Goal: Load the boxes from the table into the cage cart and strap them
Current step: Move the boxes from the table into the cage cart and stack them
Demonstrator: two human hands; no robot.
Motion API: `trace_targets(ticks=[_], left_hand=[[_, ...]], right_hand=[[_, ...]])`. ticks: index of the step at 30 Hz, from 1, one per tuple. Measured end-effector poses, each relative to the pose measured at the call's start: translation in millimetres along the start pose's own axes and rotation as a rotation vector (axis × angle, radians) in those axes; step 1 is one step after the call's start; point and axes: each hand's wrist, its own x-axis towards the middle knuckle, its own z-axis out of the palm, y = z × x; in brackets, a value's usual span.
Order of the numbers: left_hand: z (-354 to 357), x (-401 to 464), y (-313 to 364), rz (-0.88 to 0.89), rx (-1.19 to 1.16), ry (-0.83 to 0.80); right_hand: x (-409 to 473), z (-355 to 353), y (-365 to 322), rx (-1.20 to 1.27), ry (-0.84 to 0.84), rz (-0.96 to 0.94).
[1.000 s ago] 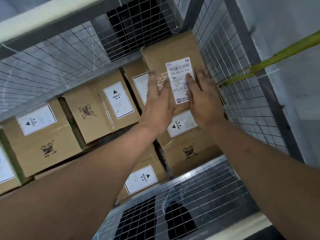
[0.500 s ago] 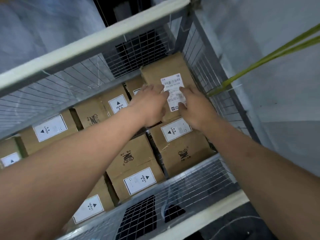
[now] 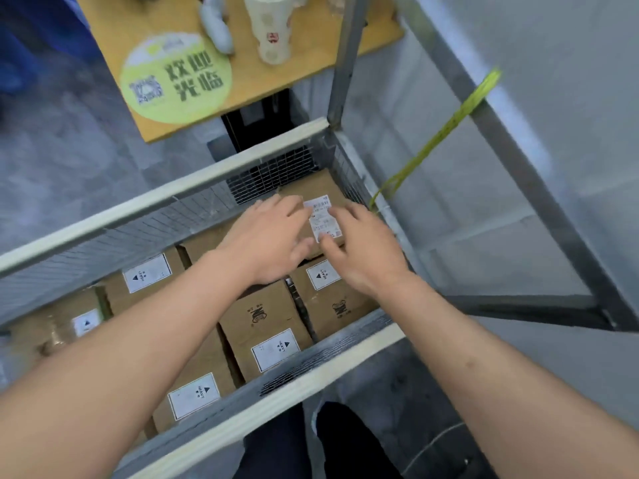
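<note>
Both hands, left hand (image 3: 273,236) and right hand (image 3: 363,250), are lying spread on the top box (image 3: 311,198) (stiff, probably heavy); gripping opposite side edges looks safest.

Shipping label (image 3: 324,218) print too blurred to read, top box (image 3: 311,198) partly under left hand (image 3: 273,242) and right hand (image 3: 363,248).

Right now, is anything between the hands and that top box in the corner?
No. The left hand and right hand lie flat right on the top box, with nothing visible in between.
</note>
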Motion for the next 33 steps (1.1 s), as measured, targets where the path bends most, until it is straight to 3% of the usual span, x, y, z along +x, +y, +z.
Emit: trace_targets(ticks=[10, 16, 24, 33], left_hand=[[-99.8, -88.6, 57.3, -0.065, -0.005, 0.123], [-173.2, -119.9, 83.7, 0.015, 0.055, 0.232], [-219.2, -120.0, 103.1, 0.268, 0.151, 0.238], [-243.8, -141.2, 152.1, 0.707, 0.283, 0.257]], right_hand=[[-88.5, -114.1, -45.5, -0.071, 0.098, -0.1], [-143.0, -176.4, -65.3, -0.079, 0.189, -0.084], [-186.6, -206.7, -80.4, -0.09, 0.371, 0.185], [-284.8, -204.3, -98.1, 0.001, 0.541, 0.562]])
